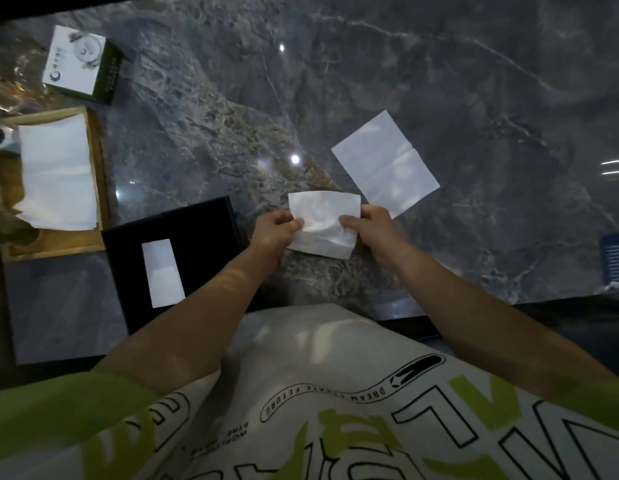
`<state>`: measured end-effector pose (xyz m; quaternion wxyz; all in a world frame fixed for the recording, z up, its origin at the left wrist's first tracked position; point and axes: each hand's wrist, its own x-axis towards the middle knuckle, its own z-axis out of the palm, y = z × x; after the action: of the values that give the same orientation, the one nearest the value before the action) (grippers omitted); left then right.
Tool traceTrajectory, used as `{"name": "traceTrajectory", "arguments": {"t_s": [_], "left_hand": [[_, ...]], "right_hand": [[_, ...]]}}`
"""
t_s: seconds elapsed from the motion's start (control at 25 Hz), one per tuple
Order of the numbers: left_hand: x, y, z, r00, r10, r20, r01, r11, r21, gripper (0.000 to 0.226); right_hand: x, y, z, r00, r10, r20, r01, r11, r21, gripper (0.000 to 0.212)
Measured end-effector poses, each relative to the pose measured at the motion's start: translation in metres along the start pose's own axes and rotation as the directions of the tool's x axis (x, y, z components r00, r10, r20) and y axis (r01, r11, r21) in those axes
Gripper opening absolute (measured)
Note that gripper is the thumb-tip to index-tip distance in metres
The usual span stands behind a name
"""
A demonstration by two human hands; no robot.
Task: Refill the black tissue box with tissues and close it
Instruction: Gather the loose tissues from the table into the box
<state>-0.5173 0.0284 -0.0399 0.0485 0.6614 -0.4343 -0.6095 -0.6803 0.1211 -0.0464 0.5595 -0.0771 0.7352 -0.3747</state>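
While the table (pixel 439 81) gives its widest room for moving ahead and to the right, the tray (pixel 95 150) of tissues lines the left edge. The box (pixel 204 230) stands just left of the hands, white showing in its slot. A flat sheet (pixel 384 164) lies just beyond. Left grip (pixel 275 230) and right grip (pixel 374 226) each pinch one side of the held tissue (pixel 323 220). Fold it edge to edge under even tension, clear of the box corner.
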Motion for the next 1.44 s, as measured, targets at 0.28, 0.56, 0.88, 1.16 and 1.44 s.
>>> {"name": "traceTrajectory", "arguments": {"t_s": [0.28,0.56,0.88,1.16,1.44], "left_hand": [[-0.015,0.002,-0.034,0.951,0.297,0.089,-0.296,0.955,-0.026,0.01],[-0.047,0.03,-0.046,0.904,0.387,0.18,-0.355,0.916,-0.19,0.02],[-0.063,0.029,-0.145,0.869,0.42,0.262,-0.337,0.889,-0.309,0.032],[-0.07,0.017,-0.2,0.868,0.483,0.115,-0.41,0.829,-0.38,0.029],[-0.064,-0.01,-0.242,0.888,0.459,-0.028,-0.426,0.799,-0.426,0.025]], "right_hand": [[-0.032,-0.029,0.003,0.96,-0.27,0.067,0.276,0.956,-0.095,0.022],[-0.055,-0.061,0.003,0.918,-0.379,0.118,0.388,0.919,-0.066,0.027],[-0.095,-0.095,0.092,0.909,-0.404,0.098,0.388,0.909,0.15,0.018],[-0.112,-0.102,0.15,0.928,-0.314,0.203,0.239,0.916,0.322,0.02],[-0.119,-0.098,0.188,0.875,-0.301,0.378,0.273,0.953,0.127,0.046]]}}
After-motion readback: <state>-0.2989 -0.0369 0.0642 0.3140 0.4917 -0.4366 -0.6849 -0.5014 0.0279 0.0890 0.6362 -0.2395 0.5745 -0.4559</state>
